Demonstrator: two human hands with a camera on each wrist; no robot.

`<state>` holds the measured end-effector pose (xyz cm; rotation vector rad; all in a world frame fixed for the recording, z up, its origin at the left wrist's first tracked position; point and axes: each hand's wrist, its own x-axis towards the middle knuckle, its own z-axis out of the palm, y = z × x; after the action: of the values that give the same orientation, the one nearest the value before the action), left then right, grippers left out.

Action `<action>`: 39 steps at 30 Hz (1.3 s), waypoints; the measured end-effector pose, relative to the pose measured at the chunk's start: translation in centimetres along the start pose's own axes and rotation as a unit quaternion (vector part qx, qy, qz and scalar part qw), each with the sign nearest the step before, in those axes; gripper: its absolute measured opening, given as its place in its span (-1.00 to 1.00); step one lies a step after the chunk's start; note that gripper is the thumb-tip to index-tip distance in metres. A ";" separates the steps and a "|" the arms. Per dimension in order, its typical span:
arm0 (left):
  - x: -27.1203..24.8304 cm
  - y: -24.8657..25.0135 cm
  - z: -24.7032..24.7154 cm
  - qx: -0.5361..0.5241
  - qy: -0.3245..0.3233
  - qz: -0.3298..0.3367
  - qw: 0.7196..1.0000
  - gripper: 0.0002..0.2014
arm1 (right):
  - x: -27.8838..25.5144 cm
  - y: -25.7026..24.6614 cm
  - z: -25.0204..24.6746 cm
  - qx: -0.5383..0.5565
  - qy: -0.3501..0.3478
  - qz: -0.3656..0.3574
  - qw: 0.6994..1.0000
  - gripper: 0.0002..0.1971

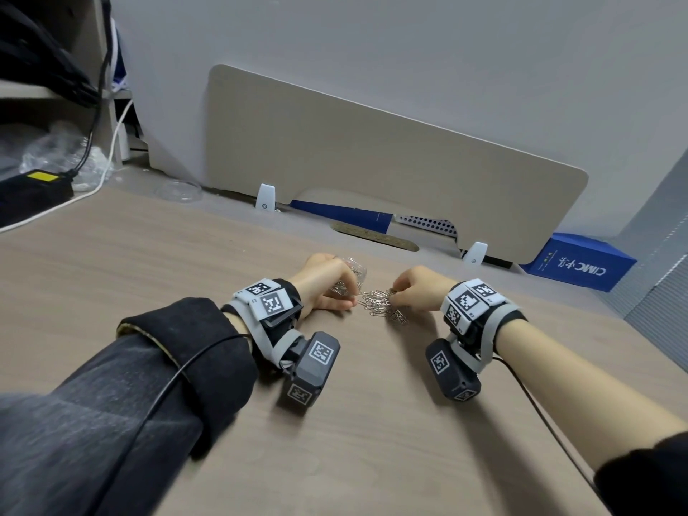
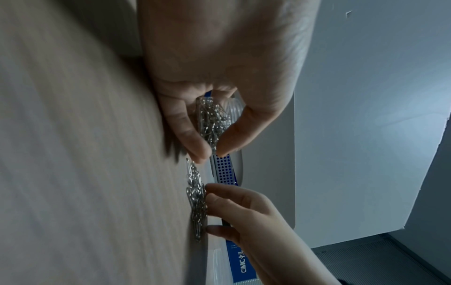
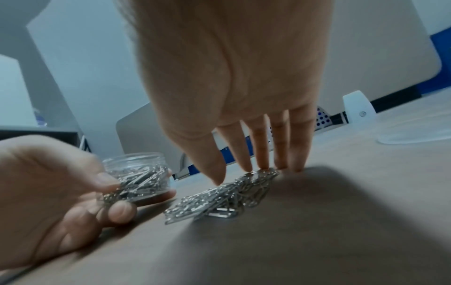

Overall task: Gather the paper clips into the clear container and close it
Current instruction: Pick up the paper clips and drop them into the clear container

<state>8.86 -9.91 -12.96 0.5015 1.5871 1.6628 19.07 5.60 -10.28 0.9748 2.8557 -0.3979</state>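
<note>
A small clear container (image 1: 355,270) (image 3: 136,165) (image 2: 234,108), partly filled with paper clips, is tipped toward the pile, its mouth open. My left hand (image 1: 327,286) (image 3: 48,183) grips it, thumb on one side and fingers on the other. A heap of silver paper clips (image 1: 383,305) (image 3: 219,196) (image 2: 195,198) lies on the desk just right of the container. My right hand (image 1: 417,288) (image 3: 261,164) (image 2: 244,208) stands over the heap's far side with fingers pointing straight down. Its fingertips touch the clips and hold none.
The wood-grain desk (image 1: 335,422) ends at a beige divider panel (image 1: 372,150). A blue box (image 1: 580,262) stands at the back right. A flat clear disc (image 3: 415,133) lies right of the heap. Another clear round piece (image 1: 178,189) and a black power brick (image 1: 33,191) sit far left.
</note>
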 end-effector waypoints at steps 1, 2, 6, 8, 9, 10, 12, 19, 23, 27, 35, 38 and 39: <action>0.0 0.0 0.0 0.000 0.000 0.000 1.000 -0.65 | 0.0 -0.2 0.0 -0.008 -0.001 -0.019 1.000 -0.66; 0.0 0.0 0.0 -0.001 -0.001 -0.001 1.000 -0.65 | -0.1 -0.3 0.0 -0.016 0.000 -0.035 0.999 -0.60; 0.0 0.1 0.0 -0.003 -0.002 0.001 1.000 -0.61 | -0.3 -0.4 -0.2 -0.043 -0.030 -0.093 0.994 -0.15; 0.0 0.1 0.1 -0.006 0.000 0.002 1.000 -0.59 | -0.4 -0.5 -0.2 -0.078 -0.063 -0.125 0.987 -0.13; 0.0 0.1 0.1 -0.007 0.001 0.002 1.000 -0.58 | -0.4 -0.5 -0.3 -0.088 -0.073 -0.142 0.983 -0.18; 0.0 0.1 0.1 -0.008 0.003 0.002 1.000 -0.57 | -0.5 -0.5 -0.4 -0.092 -0.075 -0.158 0.980 -0.26; 0.0 0.1 0.1 -0.007 0.004 0.001 1.000 -0.57 | -0.6 -0.7 -0.5 -0.092 -0.056 -0.181 0.978 -0.43; 0.0 0.1 0.1 0.005 -0.002 0.001 1.000 -0.64 | -0.7 -1.1 0.0 -0.076 0.018 -0.206 0.975 -0.78; 0.0 0.1 0.0 0.006 -0.004 0.002 1.000 -0.63 | -0.8 -1.4 0.2 -0.091 0.030 -0.202 0.975 -0.81; 0.0 0.0 0.0 0.008 -0.004 0.000 1.000 -0.62 | -0.6 -1.5 0.3 -0.089 0.037 -0.181 0.979 -0.82; 0.0 0.0 0.0 0.005 -0.008 0.003 1.000 -0.65 | -0.4 -0.9 0.3 -0.009 0.024 -0.125 0.992 -0.94; 0.0 0.0 0.1 0.010 -0.010 0.003 1.000 -0.60 | -0.5 -0.3 -0.4 0.060 0.021 -0.114 0.991 -0.98; 0.0 0.0 0.1 0.013 -0.012 0.002 1.000 -0.60 | -0.6 -0.4 -0.8 0.089 0.024 -0.114 0.989 -0.97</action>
<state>8.89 -9.85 -13.00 0.5368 1.5929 1.6361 19.33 5.18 -9.31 0.6906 3.0266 -0.6673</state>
